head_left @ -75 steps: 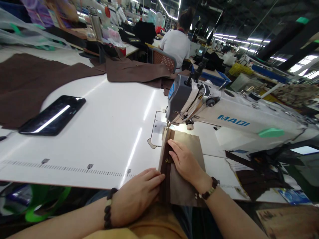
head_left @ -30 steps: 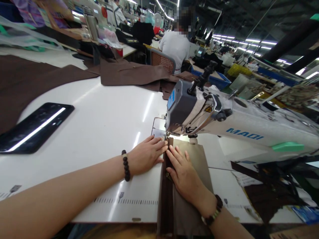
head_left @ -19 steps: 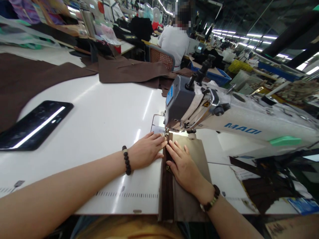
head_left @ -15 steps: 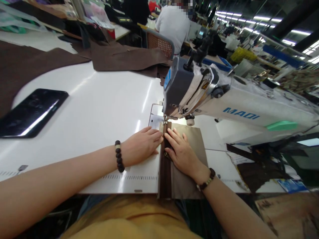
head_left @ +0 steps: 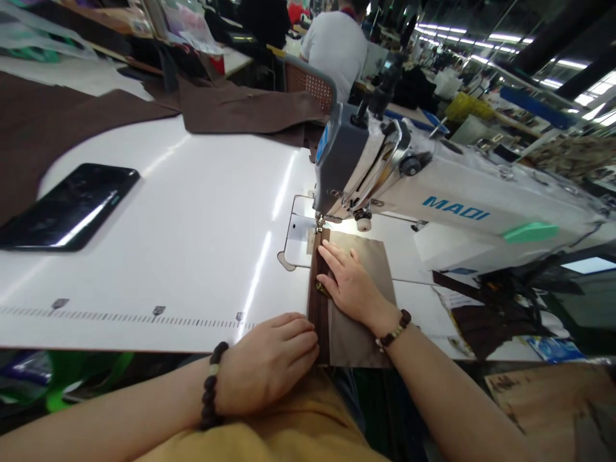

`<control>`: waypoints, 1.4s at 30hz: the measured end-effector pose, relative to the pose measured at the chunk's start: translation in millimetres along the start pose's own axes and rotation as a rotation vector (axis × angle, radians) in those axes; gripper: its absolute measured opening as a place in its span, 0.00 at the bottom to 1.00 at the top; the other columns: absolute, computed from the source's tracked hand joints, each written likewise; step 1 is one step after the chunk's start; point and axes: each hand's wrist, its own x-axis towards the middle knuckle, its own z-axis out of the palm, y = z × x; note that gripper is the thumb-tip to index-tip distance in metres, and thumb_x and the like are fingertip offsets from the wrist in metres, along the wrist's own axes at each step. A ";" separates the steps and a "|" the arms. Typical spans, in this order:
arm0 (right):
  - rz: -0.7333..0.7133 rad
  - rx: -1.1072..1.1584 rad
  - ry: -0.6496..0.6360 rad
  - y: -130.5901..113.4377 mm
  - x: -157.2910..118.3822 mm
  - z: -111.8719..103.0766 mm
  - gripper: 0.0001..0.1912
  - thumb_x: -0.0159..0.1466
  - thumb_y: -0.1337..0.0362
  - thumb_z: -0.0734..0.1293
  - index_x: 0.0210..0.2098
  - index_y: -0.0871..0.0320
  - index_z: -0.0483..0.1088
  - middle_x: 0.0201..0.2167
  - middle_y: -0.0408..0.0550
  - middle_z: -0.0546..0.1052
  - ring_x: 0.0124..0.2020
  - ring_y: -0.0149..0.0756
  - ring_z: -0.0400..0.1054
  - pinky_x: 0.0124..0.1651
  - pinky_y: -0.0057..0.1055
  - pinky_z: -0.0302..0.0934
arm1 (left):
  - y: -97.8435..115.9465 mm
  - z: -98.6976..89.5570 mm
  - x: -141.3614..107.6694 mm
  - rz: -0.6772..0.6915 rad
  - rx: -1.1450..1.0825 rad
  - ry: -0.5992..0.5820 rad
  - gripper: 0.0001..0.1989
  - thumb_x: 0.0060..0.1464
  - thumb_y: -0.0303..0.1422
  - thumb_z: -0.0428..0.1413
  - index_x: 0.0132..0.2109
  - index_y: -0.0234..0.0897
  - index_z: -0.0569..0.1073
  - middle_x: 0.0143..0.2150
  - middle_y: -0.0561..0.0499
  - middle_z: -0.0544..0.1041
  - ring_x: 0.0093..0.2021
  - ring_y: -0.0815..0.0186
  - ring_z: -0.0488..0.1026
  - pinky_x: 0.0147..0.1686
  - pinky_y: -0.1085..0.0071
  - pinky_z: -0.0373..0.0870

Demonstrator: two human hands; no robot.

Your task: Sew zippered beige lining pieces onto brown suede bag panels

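A dark brown zipper (head_left: 323,330) runs from the table's front edge up to the presser foot (head_left: 319,222) of a white sewing machine (head_left: 409,205). Beside it on the right lies a piece of taupe fabric (head_left: 373,256). My right hand (head_left: 350,285) rests flat on the fabric, its fingertips on the zipper just in front of the foot. A metal zipper slider (head_left: 322,290) shows by its thumb. Near the front edge, my left hand (head_left: 269,362) has its fingers curled together on the zipper's left side; the thumb is hidden.
A black phone (head_left: 72,205) lies on the white table (head_left: 206,212) at the left. Brown fabric panels (head_left: 240,109) cover the table's far side. Fabric scraps and a blue packet (head_left: 553,350) are at the right. A person in a white shirt (head_left: 334,48) sits ahead.
My left hand has drawn back from beside the presser foot to the near end of the zipper. My right hand stays on the fabric. The view has shifted slightly.
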 end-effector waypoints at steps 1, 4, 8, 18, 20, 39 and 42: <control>-0.007 -0.008 0.003 0.5 0.7 0.1 0.25 0.63 0.61 0.56 0.59 0.61 0.53 0.61 0.53 0.54 0.62 0.40 0.46 0.61 0.52 0.40 | -0.3 -0.5 0.0 -0.001 -0.006 0.006 0.20 0.62 0.26 0.34 0.39 0.27 0.71 0.34 0.45 0.73 0.40 0.63 0.67 0.44 0.67 0.65; -0.025 -0.019 0.029 1.9 2.4 1.4 0.24 0.63 0.61 0.57 0.57 0.61 0.55 0.60 0.54 0.55 0.62 0.42 0.44 0.61 0.54 0.38 | -0.1 -0.3 -2.2 -0.024 0.008 0.000 0.19 0.63 0.26 0.34 0.39 0.30 0.70 0.33 0.46 0.73 0.40 0.64 0.67 0.45 0.68 0.66; -0.029 0.011 0.047 2.2 2.5 2.9 0.24 0.63 0.62 0.56 0.58 0.61 0.55 0.61 0.55 0.52 0.63 0.42 0.43 0.60 0.53 0.41 | 0.3 3.1 -6.4 -0.046 0.046 -0.045 0.15 0.62 0.26 0.38 0.39 0.32 0.70 0.34 0.45 0.73 0.39 0.65 0.68 0.46 0.67 0.66; -0.027 -0.020 0.001 2.4 2.9 3.0 0.25 0.64 0.62 0.54 0.59 0.63 0.52 0.62 0.53 0.51 0.63 0.40 0.42 0.61 0.52 0.41 | 0.1 6.0 -7.8 -0.053 0.089 -0.065 0.10 0.60 0.26 0.44 0.38 0.32 0.70 0.35 0.45 0.73 0.40 0.65 0.68 0.46 0.67 0.66; -0.032 -0.024 0.003 3.0 3.0 3.2 0.25 0.64 0.61 0.54 0.59 0.63 0.52 0.62 0.53 0.51 0.63 0.40 0.42 0.61 0.52 0.40 | 0.0 6.6 -7.8 -0.053 0.092 -0.062 0.10 0.60 0.26 0.43 0.38 0.32 0.70 0.35 0.45 0.73 0.39 0.65 0.68 0.47 0.67 0.66; -0.046 0.016 0.021 4.2 4.8 1.4 0.24 0.63 0.63 0.54 0.59 0.62 0.53 0.61 0.56 0.53 0.63 0.40 0.43 0.61 0.53 0.41 | 1.7 10.2 -7.9 -0.067 0.099 -0.052 0.11 0.61 0.27 0.42 0.39 0.33 0.69 0.35 0.45 0.73 0.40 0.65 0.68 0.45 0.68 0.67; -0.034 0.013 0.018 4.0 4.6 1.2 0.24 0.64 0.62 0.54 0.59 0.61 0.52 0.62 0.54 0.51 0.63 0.39 0.42 0.61 0.53 0.40 | 1.4 8.5 -7.4 -0.055 0.083 -0.059 0.10 0.60 0.27 0.43 0.39 0.32 0.69 0.34 0.45 0.73 0.40 0.65 0.69 0.45 0.69 0.68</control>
